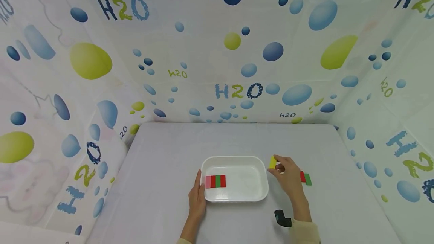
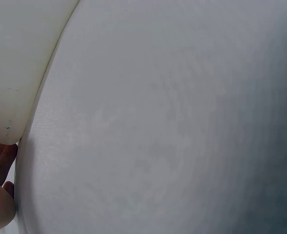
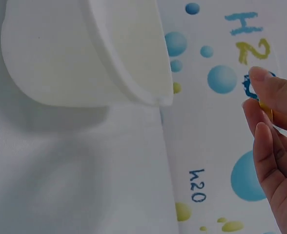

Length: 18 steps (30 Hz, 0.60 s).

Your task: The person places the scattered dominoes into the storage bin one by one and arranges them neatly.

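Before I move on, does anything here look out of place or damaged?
Slightly: small dark specks on the white tray, in the left wrist view, perhaps dirt on an otherwise plain surface. Also, the loose green block lies angled beside a red block, unlike the straight row of blocks inside the tray.

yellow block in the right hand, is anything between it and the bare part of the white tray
Only the white tray's right rim stands between the yellow block and the bare tray floor; nothing else visible does. The coloured row lies at the left end, aside.
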Each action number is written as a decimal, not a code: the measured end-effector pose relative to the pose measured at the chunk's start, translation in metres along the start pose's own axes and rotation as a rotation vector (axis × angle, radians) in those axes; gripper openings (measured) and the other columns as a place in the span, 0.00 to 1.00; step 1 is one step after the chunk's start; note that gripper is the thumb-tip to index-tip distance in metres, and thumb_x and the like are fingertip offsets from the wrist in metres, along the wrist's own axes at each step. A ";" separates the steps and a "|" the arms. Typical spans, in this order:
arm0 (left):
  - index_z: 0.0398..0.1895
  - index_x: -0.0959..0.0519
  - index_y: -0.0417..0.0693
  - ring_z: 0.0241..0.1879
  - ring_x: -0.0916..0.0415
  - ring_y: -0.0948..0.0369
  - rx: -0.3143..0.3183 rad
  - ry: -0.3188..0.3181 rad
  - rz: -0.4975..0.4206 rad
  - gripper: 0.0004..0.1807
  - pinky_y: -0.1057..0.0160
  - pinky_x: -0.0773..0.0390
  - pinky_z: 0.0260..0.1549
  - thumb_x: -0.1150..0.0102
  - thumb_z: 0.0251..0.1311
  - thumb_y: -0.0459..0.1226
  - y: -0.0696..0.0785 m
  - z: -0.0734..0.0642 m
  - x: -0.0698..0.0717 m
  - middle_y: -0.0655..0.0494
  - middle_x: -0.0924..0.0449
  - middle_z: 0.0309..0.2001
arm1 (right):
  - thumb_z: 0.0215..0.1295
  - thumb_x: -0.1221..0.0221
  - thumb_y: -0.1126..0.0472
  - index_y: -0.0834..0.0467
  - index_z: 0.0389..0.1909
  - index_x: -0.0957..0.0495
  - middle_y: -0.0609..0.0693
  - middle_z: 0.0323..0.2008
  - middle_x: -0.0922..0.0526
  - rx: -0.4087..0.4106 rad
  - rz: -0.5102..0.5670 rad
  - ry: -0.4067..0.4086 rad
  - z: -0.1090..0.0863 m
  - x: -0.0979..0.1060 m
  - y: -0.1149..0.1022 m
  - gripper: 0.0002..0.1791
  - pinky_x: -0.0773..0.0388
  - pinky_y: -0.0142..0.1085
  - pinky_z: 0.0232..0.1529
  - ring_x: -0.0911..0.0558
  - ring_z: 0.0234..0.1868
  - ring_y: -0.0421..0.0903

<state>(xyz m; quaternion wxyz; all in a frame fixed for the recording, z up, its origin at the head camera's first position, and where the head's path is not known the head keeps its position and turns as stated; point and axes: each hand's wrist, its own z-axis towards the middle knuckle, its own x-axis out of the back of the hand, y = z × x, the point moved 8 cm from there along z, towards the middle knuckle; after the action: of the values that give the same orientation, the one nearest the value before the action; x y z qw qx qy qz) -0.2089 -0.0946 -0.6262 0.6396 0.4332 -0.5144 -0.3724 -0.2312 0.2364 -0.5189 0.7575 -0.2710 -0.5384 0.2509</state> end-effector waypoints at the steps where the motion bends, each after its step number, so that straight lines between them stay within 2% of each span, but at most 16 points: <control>1: 0.76 0.43 0.52 0.72 0.39 0.51 0.002 0.000 0.002 0.28 0.46 0.40 0.68 0.60 0.74 0.38 0.000 0.000 0.000 0.49 0.35 0.72 | 0.49 0.27 0.65 0.63 0.56 0.21 0.59 0.44 0.20 0.014 0.005 -0.008 0.000 -0.003 -0.003 0.29 0.19 0.23 0.36 0.18 0.35 0.47; 9: 0.76 0.42 0.52 0.71 0.37 0.49 -0.007 0.016 0.013 0.28 0.44 0.38 0.68 0.59 0.73 0.36 0.001 0.000 0.001 0.48 0.34 0.71 | 0.49 0.27 0.65 0.62 0.55 0.20 0.56 0.42 0.20 0.069 0.041 -0.095 0.002 -0.032 -0.023 0.28 0.21 0.22 0.36 0.20 0.34 0.43; 18: 0.76 0.42 0.52 0.71 0.37 0.50 0.008 0.012 0.017 0.28 0.45 0.39 0.69 0.60 0.73 0.36 0.000 0.000 0.001 0.49 0.34 0.71 | 0.46 0.26 0.67 0.62 0.52 0.19 0.53 0.39 0.20 0.125 0.067 -0.171 0.001 -0.070 -0.039 0.27 0.22 0.26 0.32 0.23 0.32 0.39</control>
<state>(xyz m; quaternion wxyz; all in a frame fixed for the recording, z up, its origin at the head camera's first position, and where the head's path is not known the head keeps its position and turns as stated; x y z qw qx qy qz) -0.2092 -0.0953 -0.6263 0.6442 0.4334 -0.5157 -0.3623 -0.2497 0.1612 -0.5396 0.7152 -0.2188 -0.5752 0.3313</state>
